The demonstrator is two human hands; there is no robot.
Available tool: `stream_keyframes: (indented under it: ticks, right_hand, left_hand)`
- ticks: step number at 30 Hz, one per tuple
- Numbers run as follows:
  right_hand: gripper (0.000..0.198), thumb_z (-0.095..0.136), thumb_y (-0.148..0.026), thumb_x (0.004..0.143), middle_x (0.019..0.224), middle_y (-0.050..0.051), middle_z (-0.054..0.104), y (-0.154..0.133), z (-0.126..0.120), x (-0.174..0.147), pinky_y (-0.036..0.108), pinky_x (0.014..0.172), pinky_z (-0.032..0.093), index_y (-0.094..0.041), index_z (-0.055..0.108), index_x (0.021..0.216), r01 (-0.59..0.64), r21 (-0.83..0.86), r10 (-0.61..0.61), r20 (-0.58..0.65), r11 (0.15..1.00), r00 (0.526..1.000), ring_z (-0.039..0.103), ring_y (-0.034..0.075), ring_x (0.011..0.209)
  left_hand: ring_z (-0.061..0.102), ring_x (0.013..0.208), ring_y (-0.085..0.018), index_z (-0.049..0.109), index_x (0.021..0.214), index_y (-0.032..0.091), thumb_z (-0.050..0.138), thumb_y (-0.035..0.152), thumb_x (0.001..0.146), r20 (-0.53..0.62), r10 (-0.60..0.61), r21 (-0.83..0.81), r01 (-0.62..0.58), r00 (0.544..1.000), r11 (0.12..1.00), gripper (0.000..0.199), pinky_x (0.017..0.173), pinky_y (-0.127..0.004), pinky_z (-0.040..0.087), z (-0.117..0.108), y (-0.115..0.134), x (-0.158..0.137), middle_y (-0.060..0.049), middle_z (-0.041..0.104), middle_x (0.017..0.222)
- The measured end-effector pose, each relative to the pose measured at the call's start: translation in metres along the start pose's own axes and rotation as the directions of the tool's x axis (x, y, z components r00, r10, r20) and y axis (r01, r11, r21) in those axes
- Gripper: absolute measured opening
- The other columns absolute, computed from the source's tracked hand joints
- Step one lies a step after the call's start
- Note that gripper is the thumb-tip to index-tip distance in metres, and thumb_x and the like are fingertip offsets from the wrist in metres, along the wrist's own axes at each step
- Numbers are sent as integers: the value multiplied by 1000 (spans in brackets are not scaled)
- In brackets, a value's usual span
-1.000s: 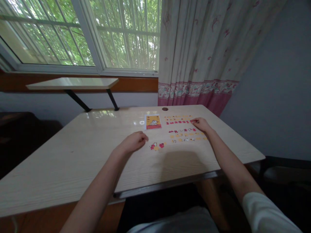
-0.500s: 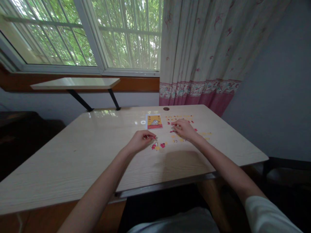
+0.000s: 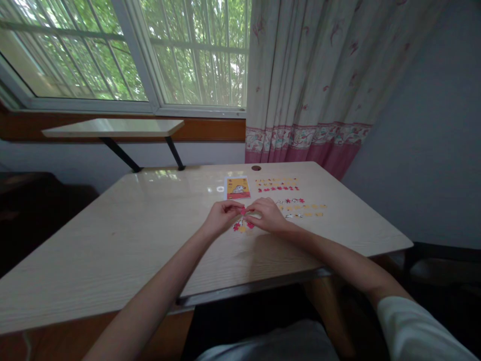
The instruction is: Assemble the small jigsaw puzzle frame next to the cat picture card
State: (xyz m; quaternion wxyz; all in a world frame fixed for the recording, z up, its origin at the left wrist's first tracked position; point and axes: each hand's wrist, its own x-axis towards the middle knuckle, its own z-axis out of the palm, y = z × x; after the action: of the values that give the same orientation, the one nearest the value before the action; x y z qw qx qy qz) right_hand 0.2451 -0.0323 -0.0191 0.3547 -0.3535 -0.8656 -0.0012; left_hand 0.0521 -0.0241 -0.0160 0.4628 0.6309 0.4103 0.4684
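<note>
A small red jigsaw puzzle piece (image 3: 243, 211) is raised off the desk between my two hands. My left hand (image 3: 222, 216) pinches it from the left, thumb and fingers closed. From the right, my right hand (image 3: 265, 214) meets it with closed fingertips; whether those fingers hold a second piece is hard to make out. Just under the hands lies a small cluster of red, yellow and white puzzle pieces (image 3: 242, 229), partly covered. Behind them is a picture card (image 3: 238, 188), yellow and red with a white animal on it.
Loose puzzle pieces lie in rows on the right of the desk: a red row (image 3: 278, 189), and yellow ones (image 3: 315, 206) nearer me. A raised shelf (image 3: 116, 128) stands at the back left, and a curtain (image 3: 300, 100) hangs behind the desk (image 3: 150, 240).
My right hand has moved left and toward me, from the rows of pieces to my left hand. The red row it covered now shows. My left hand has barely shifted.
</note>
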Motion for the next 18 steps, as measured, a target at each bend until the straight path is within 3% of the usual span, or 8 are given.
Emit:
stream_keyframes:
  ticks: [5, 11, 18]
  right_hand:
    - [23, 64, -42, 80, 84, 3, 69, -1, 4, -1, 30, 73, 33, -21, 67, 87, -15, -50, 15, 0, 999, 1000, 59, 17, 81]
    - [27, 62, -48, 79, 87, 3, 69, -3, 6, -3, 31, 73, 32, -22, 64, 86, -21, -90, 22, 8, 996, 1000, 60, 18, 83]
    - [19, 59, -41, 84, 85, 3, 69, 0, -5, -1, 32, 75, 33, -23, 65, 87, -31, -96, 24, -70, 995, 997, 60, 18, 83]
  left_hand:
    - [64, 63, -17, 71, 85, 13, 78, 32, 55, -14, -74, -109, 72, 997, 991, 37, 64, -29, 51, 5, -1, 0, -6, 71, 70]
    - [64, 62, -17, 68, 78, 12, 78, 34, 55, 13, -145, -139, 145, 989, 980, 34, 61, -29, 51, 6, -2, -1, -5, 69, 67]
    - [66, 64, -18, 61, 68, 12, 78, 35, 56, 13, -184, -201, 183, 983, 962, 31, 64, -30, 53, 6, 4, -4, -6, 69, 67]
